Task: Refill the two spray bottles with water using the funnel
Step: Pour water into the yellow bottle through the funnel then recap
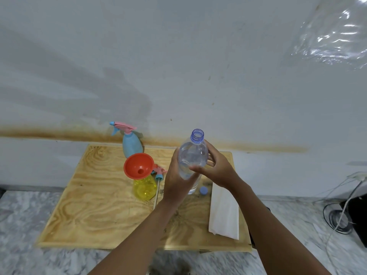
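I hold the clear water bottle [192,157] in both hands, up off the table and to the right of the yellow spray bottle [145,188]. My left hand [176,179] wraps round its lower body from the side nearer the yellow bottle, and my right hand [216,169] grips it from the far side, with fingers curled across the front. The two hands are close together, both clamped on the same bottle. The bottle stands nearly upright, its blue-ringed mouth open at the top. There is water inside, though I cannot tell how high it reaches. The yellow spray bottle stands on the plywood table [89,205] with its spray head off, and the orange funnel [138,165] sits in its neck, the bowl tipped toward me. Just to its right lies the loose spray head [158,172], pink and blue, with its thin tube running down along the board toward me. Behind the yellow bottle, close to the wall, stands the blue spray bottle [131,143], with its trigger head on. Further right of the yellow bottle, past my left wrist, the small blue cap [203,190] lies on the wood, and beyond that lies a folded white paper [224,213], partly under my right forearm.
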`<state>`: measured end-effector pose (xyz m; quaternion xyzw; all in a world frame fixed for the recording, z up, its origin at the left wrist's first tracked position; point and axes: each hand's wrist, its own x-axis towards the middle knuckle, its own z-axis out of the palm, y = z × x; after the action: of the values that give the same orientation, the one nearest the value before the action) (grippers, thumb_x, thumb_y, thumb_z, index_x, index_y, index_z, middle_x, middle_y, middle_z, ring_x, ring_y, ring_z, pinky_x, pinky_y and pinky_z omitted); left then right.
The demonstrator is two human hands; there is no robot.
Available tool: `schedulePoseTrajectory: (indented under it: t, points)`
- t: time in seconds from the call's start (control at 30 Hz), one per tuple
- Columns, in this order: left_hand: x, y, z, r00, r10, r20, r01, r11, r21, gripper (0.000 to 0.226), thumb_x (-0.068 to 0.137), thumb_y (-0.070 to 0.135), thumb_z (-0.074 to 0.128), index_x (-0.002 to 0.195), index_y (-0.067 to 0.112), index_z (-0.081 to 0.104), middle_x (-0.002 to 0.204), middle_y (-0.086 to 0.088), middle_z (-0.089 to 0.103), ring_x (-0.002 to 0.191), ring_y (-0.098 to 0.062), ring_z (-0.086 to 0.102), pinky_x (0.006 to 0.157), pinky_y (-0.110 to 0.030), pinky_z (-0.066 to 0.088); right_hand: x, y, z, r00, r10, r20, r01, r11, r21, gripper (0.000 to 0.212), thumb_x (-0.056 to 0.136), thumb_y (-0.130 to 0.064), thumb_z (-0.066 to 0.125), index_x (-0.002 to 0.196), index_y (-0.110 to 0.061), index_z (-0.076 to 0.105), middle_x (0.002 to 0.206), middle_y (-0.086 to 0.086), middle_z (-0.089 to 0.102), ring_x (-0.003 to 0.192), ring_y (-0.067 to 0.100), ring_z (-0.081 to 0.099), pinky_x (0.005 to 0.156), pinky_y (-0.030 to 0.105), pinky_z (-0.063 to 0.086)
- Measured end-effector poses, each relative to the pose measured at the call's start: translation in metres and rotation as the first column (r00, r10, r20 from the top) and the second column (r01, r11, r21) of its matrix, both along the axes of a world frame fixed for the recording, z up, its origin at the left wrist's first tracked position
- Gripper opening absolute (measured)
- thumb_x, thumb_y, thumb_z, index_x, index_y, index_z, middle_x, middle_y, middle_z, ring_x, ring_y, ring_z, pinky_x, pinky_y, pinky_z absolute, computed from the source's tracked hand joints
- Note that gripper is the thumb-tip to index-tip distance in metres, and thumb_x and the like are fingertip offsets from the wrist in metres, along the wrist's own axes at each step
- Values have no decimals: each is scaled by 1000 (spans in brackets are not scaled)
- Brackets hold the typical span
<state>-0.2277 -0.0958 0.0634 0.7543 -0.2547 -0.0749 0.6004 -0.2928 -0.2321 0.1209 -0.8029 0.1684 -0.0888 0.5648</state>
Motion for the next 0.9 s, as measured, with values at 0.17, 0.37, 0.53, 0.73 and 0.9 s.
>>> schedulePoseTrajectory:
  t: [0.17,0.37,0.53,0.73,0.9]
  points:
    - [-6,1,7,1000,7,-23,-7,1000,-9,86,84,37,79,153,28,29,143,20,48,132,6,45,106,-22,45,-2,-2,0,1000,-4,-17,4,999,39,97,69,-40,90,151,-34,37,143,-13,55,129,8,55,102,32,53]
    - [-10,0,11,999,35,7,-35,999,11,83,85,36,75,149,39,22,143,20,47,127,15,44,99,-6,40,-3,0,-2,1000,-5,8,5,999,54,94,72,-34,89,150,-33,37,143,-13,55,129,9,56,102,33,53]
    - [-9,0,3,999,21,-42,-18,997,73,94,88,38,72,159,23,12,157,-1,40,141,-13,41,102,-6,37,-2,2,-5,999,-21,31,18,996,84,89,76,-22,87,150,-31,38,140,-13,57,127,4,56,95,20,53]
    - [-8,0,6,999,5,-42,-2,998,65,103,79,61,72,158,23,16,156,3,41,142,-13,42,111,-37,45,-7,1,-9,999,6,40,-9,995,97,74,81,-33,78,146,-36,42,138,-19,59,130,4,54,104,31,49]
    - [-2,2,10,998,-38,-54,42,996,75,111,70,53,85,156,27,18,152,8,42,140,-10,43,110,-42,45,-30,-5,-35,934,-355,38,357,931,-74,35,99,-44,43,121,-26,63,111,-14,70,103,-1,65,91,30,52]
